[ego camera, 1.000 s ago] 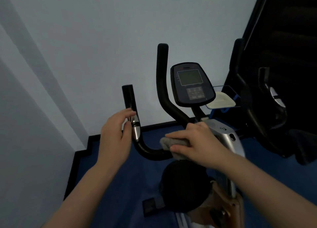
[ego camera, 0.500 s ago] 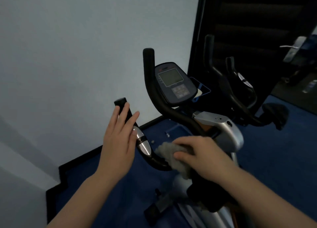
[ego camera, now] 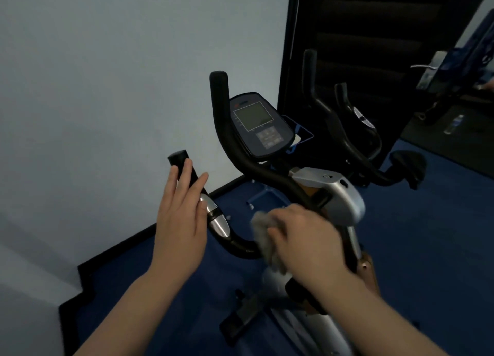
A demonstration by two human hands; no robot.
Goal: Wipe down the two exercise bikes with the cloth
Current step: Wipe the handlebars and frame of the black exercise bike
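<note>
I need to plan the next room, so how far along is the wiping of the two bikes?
Nothing visibly reads as finished. In hand: the right hand presses the crumpled grey cloth on the black curved handlebar of the near silver exercise bike, while the left hand rests open against its left grip. Left: its dark console and the second black bike behind, untouched now.

fuzzy grey cloth (ego camera: 263,231); glossy chrome grip sensor (ego camera: 217,220).

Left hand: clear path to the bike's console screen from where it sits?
Probably yes. The open left hand rests against the black left handlebar grip; only the upright right handlebar stands between it and the grey console screen, easily rounded.
</note>
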